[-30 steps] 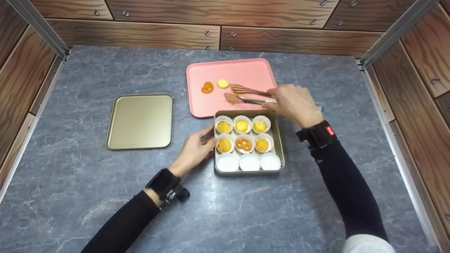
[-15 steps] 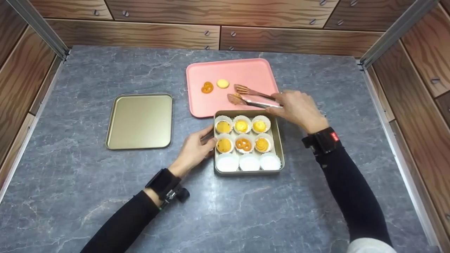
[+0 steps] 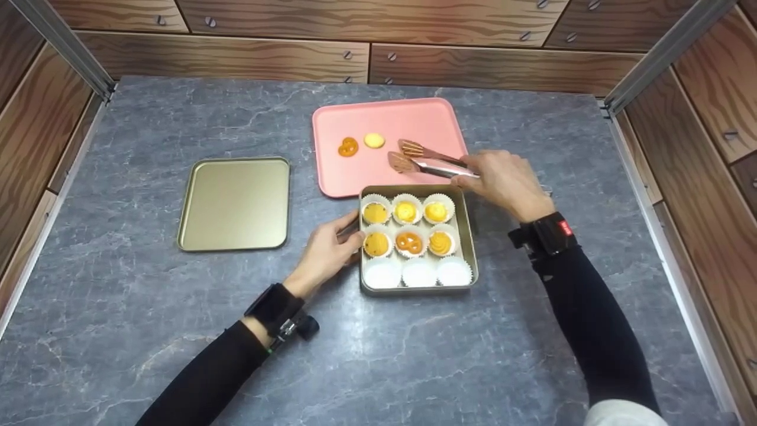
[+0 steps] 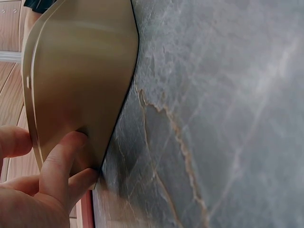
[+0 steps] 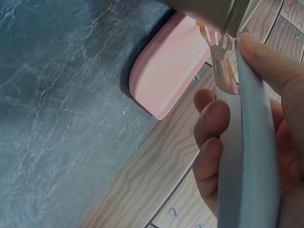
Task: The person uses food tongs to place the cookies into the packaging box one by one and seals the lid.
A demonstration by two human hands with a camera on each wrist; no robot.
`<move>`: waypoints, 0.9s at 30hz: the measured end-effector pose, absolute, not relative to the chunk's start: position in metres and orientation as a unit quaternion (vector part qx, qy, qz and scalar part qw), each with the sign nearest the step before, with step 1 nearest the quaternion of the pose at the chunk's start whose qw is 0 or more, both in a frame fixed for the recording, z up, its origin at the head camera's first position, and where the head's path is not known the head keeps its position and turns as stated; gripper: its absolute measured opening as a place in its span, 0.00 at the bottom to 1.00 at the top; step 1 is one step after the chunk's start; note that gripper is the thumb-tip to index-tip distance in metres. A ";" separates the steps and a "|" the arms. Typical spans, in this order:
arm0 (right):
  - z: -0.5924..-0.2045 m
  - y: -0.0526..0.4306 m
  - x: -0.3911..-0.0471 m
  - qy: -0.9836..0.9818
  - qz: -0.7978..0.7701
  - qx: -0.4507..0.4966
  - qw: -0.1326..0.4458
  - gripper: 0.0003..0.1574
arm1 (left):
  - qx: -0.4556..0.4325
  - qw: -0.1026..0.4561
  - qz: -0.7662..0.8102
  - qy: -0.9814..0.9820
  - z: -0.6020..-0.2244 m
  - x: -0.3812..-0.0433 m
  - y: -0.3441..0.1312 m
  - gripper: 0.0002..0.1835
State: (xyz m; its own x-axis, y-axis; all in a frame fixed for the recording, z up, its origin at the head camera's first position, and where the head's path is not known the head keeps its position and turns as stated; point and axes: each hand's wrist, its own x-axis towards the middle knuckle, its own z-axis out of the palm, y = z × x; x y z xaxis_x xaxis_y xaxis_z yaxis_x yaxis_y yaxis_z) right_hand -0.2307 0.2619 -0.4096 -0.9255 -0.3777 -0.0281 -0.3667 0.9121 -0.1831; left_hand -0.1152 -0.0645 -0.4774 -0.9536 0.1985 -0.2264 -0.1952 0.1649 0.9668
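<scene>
My left hand [image 3: 326, 253] rests against the left side of a gold tin [image 3: 473, 251], with fingertips on its outer wall [image 4: 85, 90] and the thumb at its rim. White paper cups fill the tin in three rows. The two back rows hold cookies, among them a pretzel [image 3: 409, 242]; the front cups [image 3: 420, 273] look bare. In my right hand [image 3: 502, 180] is a pair of tongs [image 3: 440, 170], gripped by the handles [image 5: 259, 142], with brown slotted heads [image 3: 404, 163] low over the pink tray [image 3: 340, 121]. An orange bit shows beside one head in the right wrist view.
On the tray's left part lie another pretzel [image 3: 348, 147] and a round yellow cookie [image 3: 374, 140]. A flat gold lid [image 3: 236, 204] lies on the grey marbled table [image 3: 331, 355], left of the tin. Wood-patterned walls [image 3: 266, 59] enclose the back and sides.
The right hand and tongs have shifted slightly right over the tray, and the tong heads look closer together. The left hand, tin and lid have stayed where they were.
</scene>
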 end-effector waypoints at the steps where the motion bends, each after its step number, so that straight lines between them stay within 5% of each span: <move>1: -0.410 0.262 -0.230 0.978 -0.087 -0.190 0.030 0.25 | 0.001 0.153 0.646 0.748 -0.477 -0.115 -0.065 0.34; 27: -0.414 0.282 -0.213 0.979 -0.093 -0.178 -0.026 0.26 | -0.013 0.164 0.655 0.737 -0.476 -0.115 -0.064 0.34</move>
